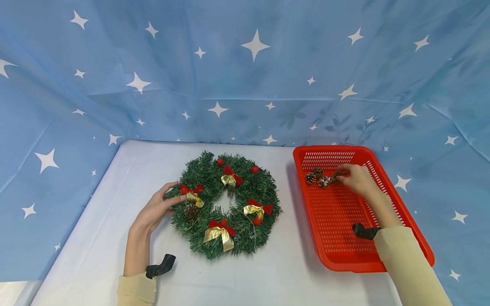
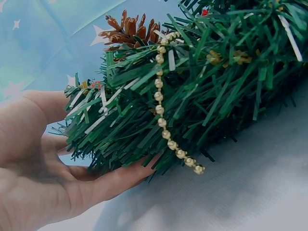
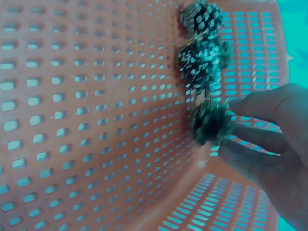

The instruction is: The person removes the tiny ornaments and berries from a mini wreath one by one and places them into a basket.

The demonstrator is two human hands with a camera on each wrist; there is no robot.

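Observation:
A green wreath [image 1: 264, 187] with red-and-gold bows [image 1: 219, 231] and a brown pine cone [image 1: 191, 211] lies flat on the white table [image 1: 107, 221]. My left hand [image 1: 176, 191] grips its left edge, thumb above and fingers beneath. The left wrist view shows the hand [image 2: 108, 132] cupping the wreath's needles [image 2: 207, 86], with a gold bead string [image 2: 163, 125] hanging down. My right hand [image 1: 340, 176] is inside the red basket [image 1: 344, 255] and pinches a frosted pine cone [image 3: 209, 122]. Two more pine cones [image 3: 202, 57] lie just beyond it.
The perforated red basket [image 3: 96, 120] stands right of the wreath, near the table's right edge. A blue cloth with white stars [image 1: 245, 63] hangs behind and on both sides. Bare tabletop lies in front of the wreath and to its left.

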